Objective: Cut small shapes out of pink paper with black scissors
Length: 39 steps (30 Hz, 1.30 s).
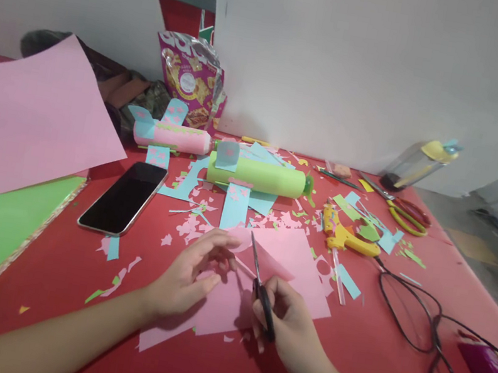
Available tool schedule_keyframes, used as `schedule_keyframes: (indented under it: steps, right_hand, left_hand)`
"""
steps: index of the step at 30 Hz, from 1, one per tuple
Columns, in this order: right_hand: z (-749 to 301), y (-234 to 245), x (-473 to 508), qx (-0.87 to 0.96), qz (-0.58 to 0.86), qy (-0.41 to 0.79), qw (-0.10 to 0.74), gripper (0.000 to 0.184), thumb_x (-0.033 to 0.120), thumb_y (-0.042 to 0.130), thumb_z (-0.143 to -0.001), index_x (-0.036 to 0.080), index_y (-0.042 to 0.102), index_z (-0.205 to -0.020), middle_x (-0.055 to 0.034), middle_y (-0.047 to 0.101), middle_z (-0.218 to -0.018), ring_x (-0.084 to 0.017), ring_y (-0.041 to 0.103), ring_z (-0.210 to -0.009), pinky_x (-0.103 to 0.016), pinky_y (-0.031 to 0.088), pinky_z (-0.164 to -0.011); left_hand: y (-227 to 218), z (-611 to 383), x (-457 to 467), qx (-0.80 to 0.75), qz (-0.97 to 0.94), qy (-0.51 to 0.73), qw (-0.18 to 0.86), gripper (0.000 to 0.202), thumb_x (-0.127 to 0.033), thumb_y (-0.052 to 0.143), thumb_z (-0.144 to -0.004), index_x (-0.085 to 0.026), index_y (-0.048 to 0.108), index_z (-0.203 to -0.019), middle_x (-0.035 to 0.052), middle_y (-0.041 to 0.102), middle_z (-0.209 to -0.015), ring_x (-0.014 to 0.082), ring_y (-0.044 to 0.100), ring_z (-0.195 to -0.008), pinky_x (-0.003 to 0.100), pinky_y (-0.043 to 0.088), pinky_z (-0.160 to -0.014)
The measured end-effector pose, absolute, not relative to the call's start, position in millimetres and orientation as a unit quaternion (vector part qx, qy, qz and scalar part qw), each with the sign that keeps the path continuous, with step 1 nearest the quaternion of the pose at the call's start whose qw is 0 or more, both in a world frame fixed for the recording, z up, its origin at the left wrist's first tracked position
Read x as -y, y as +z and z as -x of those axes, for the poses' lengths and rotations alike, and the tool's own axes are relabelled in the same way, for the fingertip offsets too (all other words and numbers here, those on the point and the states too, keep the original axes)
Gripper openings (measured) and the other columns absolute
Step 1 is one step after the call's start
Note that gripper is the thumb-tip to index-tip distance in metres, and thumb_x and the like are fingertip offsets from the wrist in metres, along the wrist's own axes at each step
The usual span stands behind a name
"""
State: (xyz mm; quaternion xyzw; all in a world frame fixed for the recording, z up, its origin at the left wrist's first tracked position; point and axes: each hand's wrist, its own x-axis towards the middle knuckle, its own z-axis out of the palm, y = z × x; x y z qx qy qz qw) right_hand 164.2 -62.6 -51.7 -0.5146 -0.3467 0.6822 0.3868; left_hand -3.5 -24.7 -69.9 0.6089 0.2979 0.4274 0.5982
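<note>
My right hand (pixel 286 320) is closed round the handles of a pair of scissors (pixel 265 309), its blades pointing up and away from me. The blades lie against a small piece of pink paper (pixel 272 263). Curled fingers of my left hand (pixel 196 273) pinch the left side of that piece, just left of the blade tips. Beneath both hands lie larger sheets of pink paper (pixel 311 286) on the red table (pixel 110 329). Part of the held piece is hidden behind the fingers.
A phone (pixel 125 198) lies left, beside a large pink sheet (pixel 35 119). Behind are a pink tube (pixel 180 138), a green tube (pixel 260 177) and a snack bag (pixel 193 78). Rightward are a yellow glue gun (pixel 350 238), black cable (pixel 436 326), larger scissors (pixel 409 216) and a bottle (pixel 419 164).
</note>
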Motion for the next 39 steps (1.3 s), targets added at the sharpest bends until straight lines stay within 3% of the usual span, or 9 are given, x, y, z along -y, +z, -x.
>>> schedule_keyframes:
  steps: [8, 11, 15, 21, 28, 34, 39]
  right_hand:
    - [-165.6, -53.8, 61.6, 0.339, 0.507, 0.668, 0.426, 0.037, 0.039, 0.062, -0.065, 0.022, 0.029, -0.061, 0.0114, 0.044, -0.039, -0.006, 0.041, -0.029, -0.019, 0.037, -0.031]
    - [-167.0, -53.2, 61.0, 0.357, 0.499, 0.653, 0.444, 0.038, 0.042, 0.064, -0.063, 0.022, 0.033, -0.065, 0.008, 0.05, -0.048, -0.008, 0.046, -0.037, -0.021, 0.038, -0.038]
    - [-169.4, -50.6, 60.0, 0.381, 0.502, 0.619, 0.469, 0.036, 0.038, 0.068, -0.061, 0.022, 0.037, -0.07, 0.0041, 0.051, -0.064, -0.011, 0.051, -0.057, -0.024, 0.04, -0.05]
    - [-171.4, -50.0, 58.4, 0.393, 0.537, 0.544, 0.512, 0.032, 0.024, 0.069, -0.061, 0.021, 0.038, -0.068, 0.0056, 0.047, -0.067, -0.008, 0.044, -0.054, -0.02, 0.037, -0.048]
    - [-172.5, -52.2, 57.6, 0.404, 0.54, 0.526, 0.519, 0.03, 0.019, 0.066, -0.061, 0.021, 0.037, -0.067, 0.0054, 0.049, -0.069, -0.007, 0.043, -0.053, -0.018, 0.036, -0.045]
    - [-171.0, -50.3, 58.3, 0.396, 0.539, 0.531, 0.52, 0.029, 0.016, 0.065, -0.06, 0.021, 0.037, -0.066, 0.0047, 0.051, -0.068, -0.008, 0.047, -0.056, -0.018, 0.037, -0.047]
    - [-169.6, -51.7, 58.4, 0.397, 0.525, 0.557, 0.507, 0.032, 0.015, 0.067, -0.057, 0.021, 0.036, -0.066, 0.0052, 0.051, -0.067, -0.008, 0.047, -0.055, -0.019, 0.038, -0.05]
  left_hand:
    - [-71.8, 2.7, 24.4, -0.304, -0.614, 0.409, 0.603, 0.045, -0.005, 0.039, -0.073, -0.023, 0.039, -0.114, 0.0066, 0.038, -0.1, 0.0157, 0.048, -0.086, 0.032, 0.045, -0.072]
    - [-69.8, 4.1, 24.7, -0.289, -0.647, 0.388, 0.59, 0.048, -0.007, 0.038, -0.073, -0.022, 0.036, -0.119, 0.0082, 0.039, -0.102, 0.0166, 0.05, -0.087, 0.035, 0.045, -0.075]
    - [-66.4, 7.1, 25.2, -0.259, -0.736, 0.341, 0.524, 0.054, -0.008, 0.039, -0.07, -0.022, 0.034, -0.123, 0.0098, 0.044, -0.106, 0.0202, 0.05, -0.094, 0.039, 0.043, -0.082]
    - [-65.7, 7.7, 27.5, -0.198, -0.844, 0.289, 0.406, 0.061, -0.009, 0.044, -0.064, -0.024, 0.033, -0.122, 0.0093, 0.049, -0.117, 0.0244, 0.042, -0.112, 0.041, 0.038, -0.092]
    - [-64.1, 5.9, 27.9, -0.191, -0.88, 0.243, 0.361, 0.056, -0.012, 0.044, -0.061, -0.017, 0.039, -0.117, 0.0138, 0.053, -0.112, 0.0251, 0.049, -0.104, 0.041, 0.042, -0.087]
    - [-59.8, 0.2, 26.7, -0.149, -0.88, 0.241, 0.381, 0.046, -0.013, 0.042, -0.06, -0.012, 0.05, -0.106, 0.0115, 0.06, -0.085, 0.02, 0.055, -0.078, 0.036, 0.045, -0.075]
    - [-60.1, -1.5, 28.0, -0.206, -0.861, 0.251, 0.392, 0.026, -0.012, 0.043, -0.07, -0.013, 0.055, -0.093, 0.0096, 0.061, -0.081, 0.0171, 0.055, -0.076, 0.03, 0.045, -0.071]
